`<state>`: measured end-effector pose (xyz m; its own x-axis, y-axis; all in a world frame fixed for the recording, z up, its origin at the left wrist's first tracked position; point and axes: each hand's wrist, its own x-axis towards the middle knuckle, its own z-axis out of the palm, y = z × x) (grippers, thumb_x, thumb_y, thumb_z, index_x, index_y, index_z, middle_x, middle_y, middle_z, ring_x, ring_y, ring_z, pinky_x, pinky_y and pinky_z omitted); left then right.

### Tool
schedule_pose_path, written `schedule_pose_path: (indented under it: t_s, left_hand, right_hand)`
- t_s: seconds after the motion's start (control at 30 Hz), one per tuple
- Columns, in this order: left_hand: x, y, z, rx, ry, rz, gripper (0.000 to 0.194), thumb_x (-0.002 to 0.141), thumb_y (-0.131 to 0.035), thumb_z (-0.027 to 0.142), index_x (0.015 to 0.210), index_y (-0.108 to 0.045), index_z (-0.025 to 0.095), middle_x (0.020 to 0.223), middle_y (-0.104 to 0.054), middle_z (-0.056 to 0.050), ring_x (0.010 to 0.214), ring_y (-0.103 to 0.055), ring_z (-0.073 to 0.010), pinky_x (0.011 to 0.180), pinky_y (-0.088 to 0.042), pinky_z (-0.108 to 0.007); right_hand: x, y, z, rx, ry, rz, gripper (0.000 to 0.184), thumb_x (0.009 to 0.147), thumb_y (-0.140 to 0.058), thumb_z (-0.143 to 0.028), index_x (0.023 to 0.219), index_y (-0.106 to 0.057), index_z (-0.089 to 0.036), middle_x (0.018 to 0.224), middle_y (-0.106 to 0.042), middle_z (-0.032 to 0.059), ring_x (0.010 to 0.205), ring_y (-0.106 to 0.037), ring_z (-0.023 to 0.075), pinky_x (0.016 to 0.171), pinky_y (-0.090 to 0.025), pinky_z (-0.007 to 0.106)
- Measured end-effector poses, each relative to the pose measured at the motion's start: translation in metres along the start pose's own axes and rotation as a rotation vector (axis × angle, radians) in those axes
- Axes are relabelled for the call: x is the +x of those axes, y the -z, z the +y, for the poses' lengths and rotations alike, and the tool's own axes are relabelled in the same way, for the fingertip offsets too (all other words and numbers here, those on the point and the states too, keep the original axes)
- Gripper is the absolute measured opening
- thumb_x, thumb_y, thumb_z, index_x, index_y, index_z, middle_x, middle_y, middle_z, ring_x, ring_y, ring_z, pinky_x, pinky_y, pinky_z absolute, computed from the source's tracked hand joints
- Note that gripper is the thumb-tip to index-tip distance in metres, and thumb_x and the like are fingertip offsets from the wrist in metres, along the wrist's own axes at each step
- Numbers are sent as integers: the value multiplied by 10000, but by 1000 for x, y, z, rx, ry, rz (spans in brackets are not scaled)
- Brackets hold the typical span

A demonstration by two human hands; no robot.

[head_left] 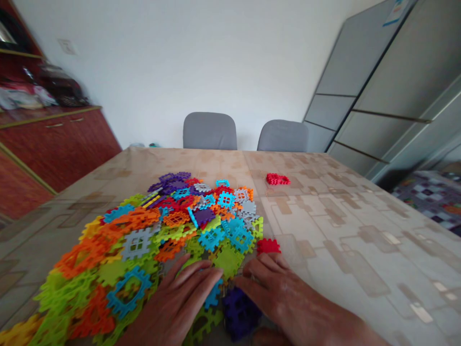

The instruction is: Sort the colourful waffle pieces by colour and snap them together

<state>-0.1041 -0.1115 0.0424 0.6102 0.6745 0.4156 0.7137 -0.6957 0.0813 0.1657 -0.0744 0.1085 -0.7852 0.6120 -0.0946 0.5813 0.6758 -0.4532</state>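
Observation:
A big heap of flat interlocking plastic tiles (pixel 158 235) in orange, green, blue, purple, red and grey covers the near left of the table (pixel 342 226). My left hand (pixel 176 302) lies flat on the heap's near edge, fingers together, over green and blue tiles. My right hand (pixel 281 293) rests beside it, fingertips touching a red tile (pixel 268 246) and a green tile (pixel 227 262). A dark purple tile piece (pixel 239 312) sits between the two hands. Neither hand grips anything that I can see.
A small red assembled piece (pixel 277 179) lies alone farther out on the table. Two grey chairs (pixel 209 130) stand at the far side. A red cabinet (pixel 54 144) is at the left, a grey wardrobe (pixel 389 86) at the right.

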Motion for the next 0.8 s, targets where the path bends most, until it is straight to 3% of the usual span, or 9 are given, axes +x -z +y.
schedule_pose_path:
  t_s: [0.1, 0.23, 0.4, 0.47, 0.6, 0.8]
  left_hand:
    - [2, -1, 5, -20, -18, -12, 847, 983, -507, 641, 1645, -144, 257, 1405, -641, -62, 1252, -592, -302, 1160, -376, -402]
    - [12, -5, 18, 9, -33, -39, 644, 1025, -477, 384, 1614, -258, 241, 1318, -687, -73, 1176, -626, -293, 1150, -376, -424]
    - [33, -12, 31, 124, -78, -192, 588, 919, -499, 177, 1506, -458, 176, 1197, -733, -127, 1063, -662, -316, 990, -497, -460]
    - [41, -12, 35, 130, -55, -284, 592, 918, -563, 212, 1502, -474, 183, 1162, -740, -141, 1019, -674, -331, 954, -516, -490]
    - [51, -8, 40, 44, 15, -384, 758, 890, -727, 467, 1537, -447, 192, 1174, -729, -166, 1030, -669, -365, 955, -517, -532]
    - [54, -6, 41, -43, 74, -460, 755, 907, -708, 472, 1562, -412, 239, 1243, -709, -147, 1095, -649, -359, 982, -497, -510]
  right_hand:
    - [-3, 13, 0, 10, -50, -32, 745, 777, -853, -319, 1449, -551, -211, 1472, -557, 116, 1380, -445, 340, 1192, -301, 487]
    - [-11, 32, 3, -49, -215, -135, 679, 673, -885, -159, 1315, -664, -151, 1420, -599, 174, 1320, -500, 392, 1137, -371, 538]
    - [-14, 27, 14, -65, -303, -222, 717, 683, -887, -190, 1353, -641, -118, 1447, -567, 217, 1350, -470, 431, 1151, -334, 616]
    - [-15, 20, 19, -75, -316, -260, 707, 705, -865, -196, 1363, -627, -97, 1457, -551, 228, 1364, -455, 427, 1166, -316, 609]
    - [-17, 10, 25, -66, -315, -245, 660, 762, -813, -244, 1375, -610, -106, 1479, -526, 219, 1392, -424, 400, 1192, -271, 597]
    - [-18, 8, 24, -33, -269, -192, 588, 757, -834, -247, 1304, -643, -145, 1435, -561, 181, 1357, -450, 377, 1172, -279, 582]
